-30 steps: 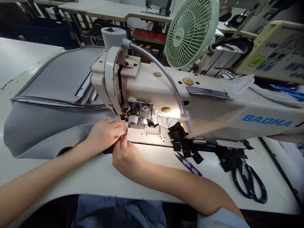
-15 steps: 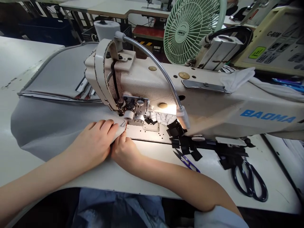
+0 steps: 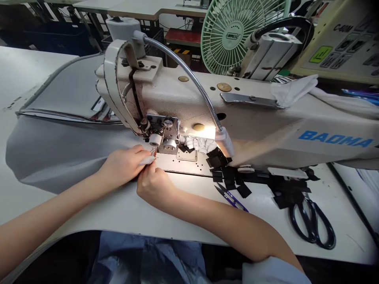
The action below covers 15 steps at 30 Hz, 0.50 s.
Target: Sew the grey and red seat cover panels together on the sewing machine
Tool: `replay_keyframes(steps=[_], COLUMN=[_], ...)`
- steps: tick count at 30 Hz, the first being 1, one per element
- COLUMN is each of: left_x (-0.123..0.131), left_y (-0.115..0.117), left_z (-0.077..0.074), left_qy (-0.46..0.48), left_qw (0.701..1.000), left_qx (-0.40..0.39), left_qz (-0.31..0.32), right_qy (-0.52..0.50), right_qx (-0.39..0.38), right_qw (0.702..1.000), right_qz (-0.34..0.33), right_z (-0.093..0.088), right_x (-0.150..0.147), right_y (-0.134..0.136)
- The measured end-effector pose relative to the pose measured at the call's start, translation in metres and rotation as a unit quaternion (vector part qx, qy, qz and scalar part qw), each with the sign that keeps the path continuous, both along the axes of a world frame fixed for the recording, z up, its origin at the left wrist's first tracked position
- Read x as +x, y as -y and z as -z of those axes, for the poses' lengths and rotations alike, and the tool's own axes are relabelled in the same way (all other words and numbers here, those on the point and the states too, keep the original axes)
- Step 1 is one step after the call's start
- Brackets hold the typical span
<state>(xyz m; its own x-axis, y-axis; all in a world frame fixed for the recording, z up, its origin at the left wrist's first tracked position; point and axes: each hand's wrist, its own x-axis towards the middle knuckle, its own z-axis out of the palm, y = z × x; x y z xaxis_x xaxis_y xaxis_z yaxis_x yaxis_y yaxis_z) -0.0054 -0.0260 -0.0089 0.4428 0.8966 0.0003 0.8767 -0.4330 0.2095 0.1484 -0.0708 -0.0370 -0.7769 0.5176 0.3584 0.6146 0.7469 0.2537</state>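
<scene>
A pale table (image 3: 127, 8) stands behind; a red shelf (image 3: 182, 37), lower; perhaps a blue bin (image 3: 59, 37).

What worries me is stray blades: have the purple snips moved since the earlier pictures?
No. Judged against the sewing machine, the purple snips show no visible shift.

The fabric (image 3: 53, 150) is pale grey with dark edging, and the sewing machine (image 3: 260, 134) is cream with bright blue lettering (image 3: 336, 139). The table (image 3: 189, 221) is white, the fan (image 3: 217, 47) mint green, the cloth pieces (image 3: 244, 191) black, the snips (image 3: 235, 201) purple, the scissors (image 3: 291, 221) black-handled, the shelf (image 3: 183, 37) red, and the sleeve (image 3: 272, 272) light blue. Yellow and black stripes mark a box (image 3: 180, 59).
</scene>
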Motion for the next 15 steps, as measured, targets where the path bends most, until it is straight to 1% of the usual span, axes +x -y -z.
replay_keyframes(steps=[3,6,11,15], left_x=[-0.001,0.000,0.004,0.006], left_y=[0.005,0.005,-0.003,-0.012], left_z=[0.012,0.017,0.010,0.006], left_qy=[-0.042,-0.038,-0.063,-0.089], left_qw=[0.996,0.993,0.994,0.993], left_qx=[0.077,0.107,0.078,0.060], left_qz=[0.033,0.042,0.054,0.041], right_qy=[-0.001,-0.002,0.007,0.018], right_qx=[-0.038,-0.053,-0.083,-0.115], right_qw=[0.999,0.999,0.997,0.993], right_qz=[-0.006,-0.002,0.007,0.016], right_z=[-0.003,-0.005,-0.006,-0.006], right_x=[0.001,0.000,-0.002,-0.003], right_y=[0.000,0.000,-0.002,-0.009])
